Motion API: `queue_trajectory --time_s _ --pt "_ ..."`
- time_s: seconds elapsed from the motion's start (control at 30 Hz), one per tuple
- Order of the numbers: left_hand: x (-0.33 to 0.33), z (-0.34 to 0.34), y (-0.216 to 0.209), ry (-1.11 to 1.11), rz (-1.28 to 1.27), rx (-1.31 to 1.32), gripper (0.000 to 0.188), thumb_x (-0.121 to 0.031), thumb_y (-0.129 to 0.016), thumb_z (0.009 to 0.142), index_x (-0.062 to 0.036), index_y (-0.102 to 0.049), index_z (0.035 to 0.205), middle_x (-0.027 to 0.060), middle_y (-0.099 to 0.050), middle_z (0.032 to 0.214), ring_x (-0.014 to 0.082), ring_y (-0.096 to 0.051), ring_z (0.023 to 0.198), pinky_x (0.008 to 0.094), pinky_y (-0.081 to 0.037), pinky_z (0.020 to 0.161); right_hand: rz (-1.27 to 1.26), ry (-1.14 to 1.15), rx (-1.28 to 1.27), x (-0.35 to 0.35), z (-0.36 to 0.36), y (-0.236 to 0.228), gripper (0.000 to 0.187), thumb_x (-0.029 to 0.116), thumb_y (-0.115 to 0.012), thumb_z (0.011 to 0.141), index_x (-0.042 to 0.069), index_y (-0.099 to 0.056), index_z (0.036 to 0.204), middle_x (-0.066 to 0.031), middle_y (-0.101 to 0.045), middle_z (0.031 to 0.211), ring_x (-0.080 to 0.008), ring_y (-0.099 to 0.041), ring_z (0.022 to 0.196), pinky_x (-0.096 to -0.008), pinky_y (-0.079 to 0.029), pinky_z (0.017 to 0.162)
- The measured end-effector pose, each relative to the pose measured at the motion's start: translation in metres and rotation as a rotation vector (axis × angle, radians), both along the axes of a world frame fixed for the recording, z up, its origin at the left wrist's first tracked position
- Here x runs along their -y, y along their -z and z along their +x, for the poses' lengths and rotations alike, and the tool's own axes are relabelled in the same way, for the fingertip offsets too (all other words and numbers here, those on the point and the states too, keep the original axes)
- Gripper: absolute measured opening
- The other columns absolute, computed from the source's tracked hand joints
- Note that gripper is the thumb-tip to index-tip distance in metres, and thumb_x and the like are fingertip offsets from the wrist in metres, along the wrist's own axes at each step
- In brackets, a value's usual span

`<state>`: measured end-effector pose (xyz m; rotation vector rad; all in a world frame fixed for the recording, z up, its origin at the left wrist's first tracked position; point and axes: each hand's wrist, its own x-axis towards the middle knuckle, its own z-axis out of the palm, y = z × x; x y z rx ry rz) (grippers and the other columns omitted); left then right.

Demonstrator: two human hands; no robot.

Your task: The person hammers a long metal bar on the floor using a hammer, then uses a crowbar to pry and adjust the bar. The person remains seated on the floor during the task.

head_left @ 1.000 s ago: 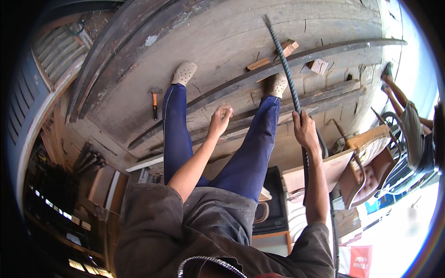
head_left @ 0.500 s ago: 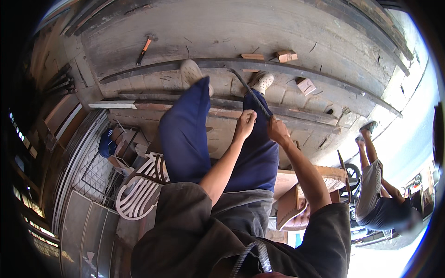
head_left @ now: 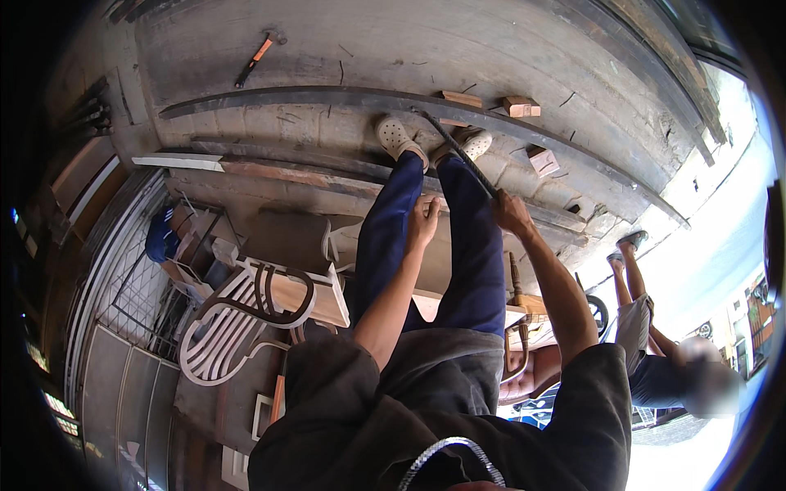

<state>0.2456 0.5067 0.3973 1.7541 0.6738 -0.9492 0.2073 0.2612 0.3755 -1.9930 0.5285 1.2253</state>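
A dark ridged rod (head_left: 468,164) is grasped by the right grip (head_left: 512,213), whose fingers are closed around its nearer part. The rod is held slanting forward and to the left, above the floor (head_left: 270,135), in front of the legs; whether its far end is in contact with the long dark beam (head_left: 360,96) cannot be told. The left grip (head_left: 424,219) is held apart from the rod, near the left leg, with the fingers bent inward; it cannot be told whether it is fully clenched or whether something small is enclosed. On the far side of the beam, a hammer with an orange handle (head_left: 259,59) is seen lying at the left, and two wooden blocks (head_left: 521,106) are placed farther right. Another block (head_left: 543,161) is found on the near side. At the right, another person (head_left: 634,331) is seen.
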Motion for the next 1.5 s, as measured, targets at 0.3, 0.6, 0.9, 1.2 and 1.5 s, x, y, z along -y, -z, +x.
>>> queue_trajectory --time_s 0.3,0.6,0.9,1.2,1.5 --pt "-0.078 -0.004 0.037 0.18 0.061 0.055 0.041 -0.039 -0.059 0.098 0.001 -0.062 0.106 0.0079 -0.07 0.087 0.0142 -0.066 0.077 0.0293 -0.051 0.07 -0.038 -0.07 0.089 0.001 0.003 -0.011 0.024 0.024 -0.054 0.094 0.001 -0.055 0.101 -0.0306 -0.064 0.083 -0.052 -0.061 0.079 -0.0587 -0.047 0.068" --pt "-0.072 0.024 0.007 -0.048 -0.03 0.042 0.027 -0.027 -0.059 0.1 0.0003 -0.06 0.103 0.0058 -0.067 0.079 0.0122 -0.063 0.072 0.0259 -0.05 0.067 -0.078 -0.164 -0.015 0.028 0.004 0.01 0.03 0.034 -0.056 0.094 0.006 -0.055 0.105 -0.0273 -0.066 0.086 -0.0486 -0.064 0.083 -0.0564 -0.049 0.069" --pt "0.006 -0.022 0.021 -0.01 -0.013 0.047 0.032 -0.029 -0.059 0.1 0.0024 -0.06 0.108 0.01 -0.07 0.086 0.0164 -0.068 0.079 0.0285 -0.052 0.07 -0.285 -0.287 0.008 0.092 -0.027 0.08 0.04 0.049 -0.058 0.092 0.012 -0.059 0.105 -0.0223 -0.069 0.087 -0.0437 -0.067 0.084 -0.0553 -0.052 0.071" --pt "0.113 -0.065 0.026 -0.052 -0.118 0.125 0.038 -0.034 -0.061 0.098 0.0011 -0.06 0.111 0.0143 -0.071 0.092 0.0201 -0.069 0.082 0.0319 -0.054 0.072 -0.208 -0.277 0.082 0.126 -0.033 0.08 0.039 0.045 -0.06 0.092 0.009 -0.064 0.106 -0.0239 -0.069 0.092 -0.0425 -0.068 0.084 -0.0539 -0.054 0.07" --pt "0.114 -0.029 0.055 0.087 -0.039 0.208 0.036 -0.032 -0.062 0.096 0.0011 -0.059 0.111 0.02 -0.07 0.096 0.0279 -0.071 0.086 0.0362 -0.055 0.073 -0.274 -0.326 0.107 0.088 -0.005 0.038 0.037 0.044 -0.056 0.095 0.008 -0.061 0.101 -0.0248 -0.067 0.081 -0.0443 -0.068 0.08 -0.0537 -0.054 0.068"
